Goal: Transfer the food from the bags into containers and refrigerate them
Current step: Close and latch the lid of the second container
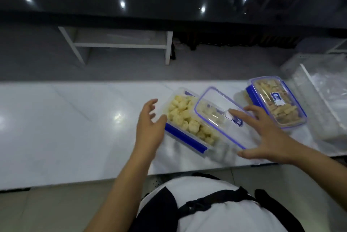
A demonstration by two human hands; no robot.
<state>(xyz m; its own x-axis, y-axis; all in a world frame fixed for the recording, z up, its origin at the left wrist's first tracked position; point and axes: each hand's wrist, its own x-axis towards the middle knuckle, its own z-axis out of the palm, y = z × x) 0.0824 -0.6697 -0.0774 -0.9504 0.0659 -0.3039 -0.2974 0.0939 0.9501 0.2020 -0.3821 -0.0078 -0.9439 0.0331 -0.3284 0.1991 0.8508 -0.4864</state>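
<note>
A clear container (185,138) with blue clips holds pale yellow food pieces (185,117) on the white counter. Its clear lid (217,113) with a blue seal lies tilted across the container's right half, leaving the left half uncovered. My right hand (266,134) spreads over the lid's right side, fingertips on it. My left hand (150,128) is at the container's left end, fingers apart, thumb near the rim. A second container (277,100) with its lid on, filled with brownish pieces, stands to the right.
The white counter (65,128) runs left to right, its front edge near my body. Clear plastic bags (323,96) lie at the far right. A white shelf unit (120,43) stands on the floor beyond the counter, under a dark glossy surface.
</note>
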